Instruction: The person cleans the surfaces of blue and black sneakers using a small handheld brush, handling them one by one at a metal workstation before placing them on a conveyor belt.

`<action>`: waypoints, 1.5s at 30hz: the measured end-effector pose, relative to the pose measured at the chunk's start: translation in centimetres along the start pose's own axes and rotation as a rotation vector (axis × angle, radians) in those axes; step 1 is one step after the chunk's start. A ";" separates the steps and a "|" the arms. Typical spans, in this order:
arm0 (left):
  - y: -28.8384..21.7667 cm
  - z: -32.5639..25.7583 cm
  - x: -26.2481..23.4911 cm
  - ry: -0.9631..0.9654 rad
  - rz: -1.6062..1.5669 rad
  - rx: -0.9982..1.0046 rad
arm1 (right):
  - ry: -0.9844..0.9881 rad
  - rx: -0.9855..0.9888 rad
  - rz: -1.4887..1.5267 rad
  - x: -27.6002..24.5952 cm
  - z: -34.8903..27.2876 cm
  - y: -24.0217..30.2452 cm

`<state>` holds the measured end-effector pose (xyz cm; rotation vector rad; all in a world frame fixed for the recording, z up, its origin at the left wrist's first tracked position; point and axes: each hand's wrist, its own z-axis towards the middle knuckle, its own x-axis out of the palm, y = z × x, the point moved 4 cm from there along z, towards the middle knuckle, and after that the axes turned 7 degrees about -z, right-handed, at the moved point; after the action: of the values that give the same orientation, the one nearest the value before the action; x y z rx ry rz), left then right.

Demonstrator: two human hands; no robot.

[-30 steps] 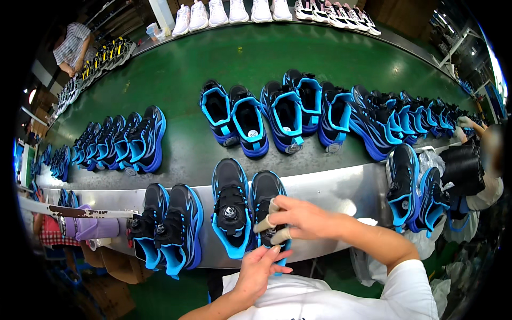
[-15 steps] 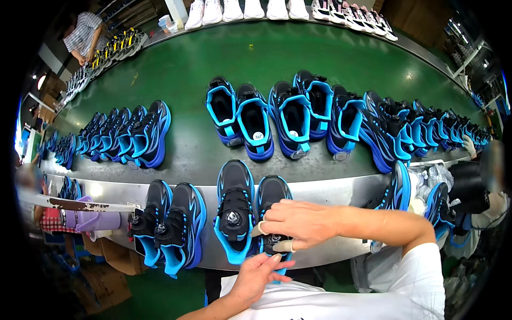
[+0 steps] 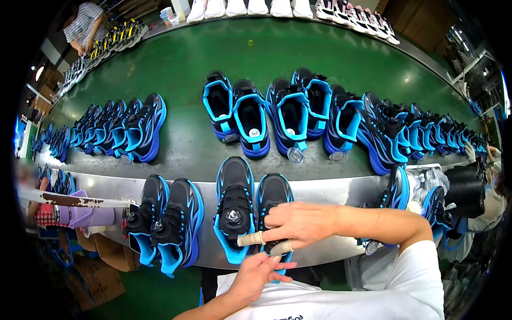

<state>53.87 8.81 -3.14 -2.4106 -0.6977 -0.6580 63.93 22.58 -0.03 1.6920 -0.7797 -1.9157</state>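
Two black-and-blue sneakers with dial closures stand in front of me at the near edge. The right sneaker (image 3: 273, 191) is partly hidden under my right hand (image 3: 304, 224), which bends over its tongue. Light finger covers show on the index finger and thumb. That index finger reaches left across the opening of the left sneaker (image 3: 234, 184), whose dial stays visible. My left hand (image 3: 256, 274) is closed at the heel of the right sneaker, thumb against fingers, beside its bright blue lining. What lies under my right palm is hidden.
Another sneaker pair (image 3: 173, 221) stands to the left. Across the green table (image 3: 213, 48), rows of matching sneakers stretch left and right. White shoes (image 3: 234, 8) line the far edge. A lilac basket (image 3: 96, 216) and worn metal bar (image 3: 80, 201) are at left. A person (image 3: 88, 26) stands far left.
My right index finger has straightened and moved left, over the left sneaker's opening. My left hand stays at the heel. The view has shifted slightly.
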 end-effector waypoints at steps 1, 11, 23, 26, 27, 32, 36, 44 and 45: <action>0.0 0.0 0.2 0.007 0.010 -0.008 | -0.002 -0.064 -0.039 -0.1 -0.1 -0.1; 1.1 -0.2 0.0 -0.024 0.018 -0.011 | -0.133 0.298 -0.143 2.9 -2.1 2.2; -9.9 0.6 0.8 -0.064 1.247 0.951 | -0.609 0.483 -0.186 0.9 5.3 -8.7; -11.1 -0.2 1.0 -0.246 1.208 0.901 | -0.538 0.569 -0.153 1.9 6.7 -9.5; -10.9 0.3 0.9 -0.238 1.256 0.951 | -0.482 0.611 -0.081 2.3 7.1 -9.9; -11.2 1.5 0.6 0.094 1.176 0.863 | -0.470 0.593 -0.041 2.0 7.0 -10.5; -11.1 1.0 1.3 0.007 1.126 0.869 | -0.473 0.569 -0.001 2.6 7.0 -10.8; -11.2 1.3 1.5 0.003 1.298 0.864 | -0.530 0.605 0.006 2.7 6.5 -11.1; -10.7 1.6 1.1 -0.121 1.282 0.884 | -0.543 0.610 0.025 2.8 6.5 -11.1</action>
<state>48.73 17.85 0.16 -1.5531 0.4969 0.3025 57.36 29.49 -9.09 1.4353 -1.7235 -2.3007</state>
